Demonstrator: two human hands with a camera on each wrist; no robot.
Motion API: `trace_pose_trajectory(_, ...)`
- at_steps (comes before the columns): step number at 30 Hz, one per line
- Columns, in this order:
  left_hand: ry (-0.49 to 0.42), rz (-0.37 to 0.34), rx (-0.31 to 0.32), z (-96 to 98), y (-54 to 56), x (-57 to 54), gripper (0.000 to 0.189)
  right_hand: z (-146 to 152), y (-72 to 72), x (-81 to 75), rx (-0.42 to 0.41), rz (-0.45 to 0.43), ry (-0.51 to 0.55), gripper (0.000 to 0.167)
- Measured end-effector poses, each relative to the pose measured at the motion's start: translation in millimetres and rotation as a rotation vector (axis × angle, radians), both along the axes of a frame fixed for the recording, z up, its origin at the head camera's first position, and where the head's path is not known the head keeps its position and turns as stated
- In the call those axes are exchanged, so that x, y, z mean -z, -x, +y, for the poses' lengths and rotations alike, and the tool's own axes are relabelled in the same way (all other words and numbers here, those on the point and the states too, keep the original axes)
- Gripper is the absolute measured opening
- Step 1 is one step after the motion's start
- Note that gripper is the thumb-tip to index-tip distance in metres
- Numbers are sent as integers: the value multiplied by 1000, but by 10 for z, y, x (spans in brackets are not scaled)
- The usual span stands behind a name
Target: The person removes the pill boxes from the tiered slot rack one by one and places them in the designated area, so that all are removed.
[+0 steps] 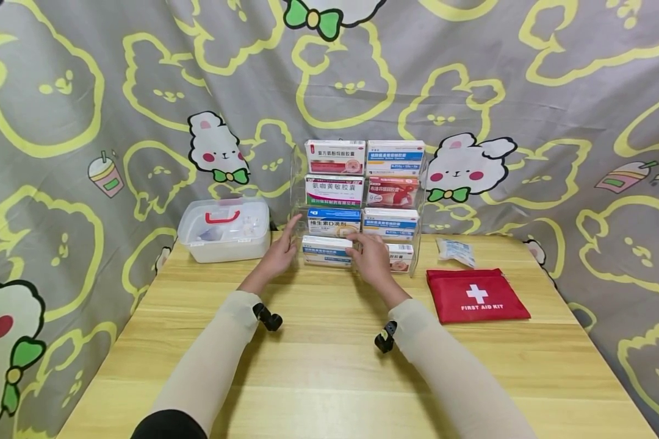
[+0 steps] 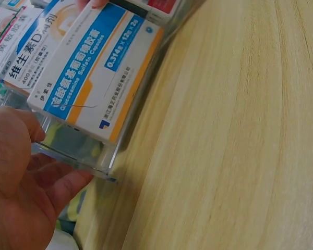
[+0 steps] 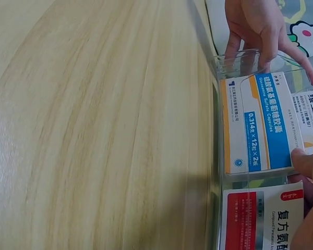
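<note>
Cream sleeves (image 1: 208,360) with small black wrist devices (image 1: 267,317)

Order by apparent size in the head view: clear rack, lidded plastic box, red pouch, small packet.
1. Clear rack
2. Lidded plastic box and red pouch: too alike to rank
3. Small packet

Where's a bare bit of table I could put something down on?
Try the wood table between the left sleeve and right sleeve. There's also a patch in front of the plastic box, and another in front of the red pouch. It's crowded at the clear rack: medicine boxes fill it, and the left hand and right hand are there.
</note>
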State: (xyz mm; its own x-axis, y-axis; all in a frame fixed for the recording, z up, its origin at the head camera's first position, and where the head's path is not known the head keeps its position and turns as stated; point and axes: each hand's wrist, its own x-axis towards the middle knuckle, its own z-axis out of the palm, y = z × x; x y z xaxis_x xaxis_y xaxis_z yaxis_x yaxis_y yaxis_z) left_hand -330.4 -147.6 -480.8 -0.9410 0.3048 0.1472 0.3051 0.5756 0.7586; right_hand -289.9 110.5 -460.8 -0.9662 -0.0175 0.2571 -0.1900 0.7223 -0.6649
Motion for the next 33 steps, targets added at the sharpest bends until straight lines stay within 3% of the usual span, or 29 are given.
trace_pose_trajectory(18,-13,15,11,19,-11,-38,82,105,-1,-65,-57,-73,134,22)
trace_pose_trajectory(33,-12,14,19,12,-21,-24,83,186,-20,-72,-170,-88,246,23)
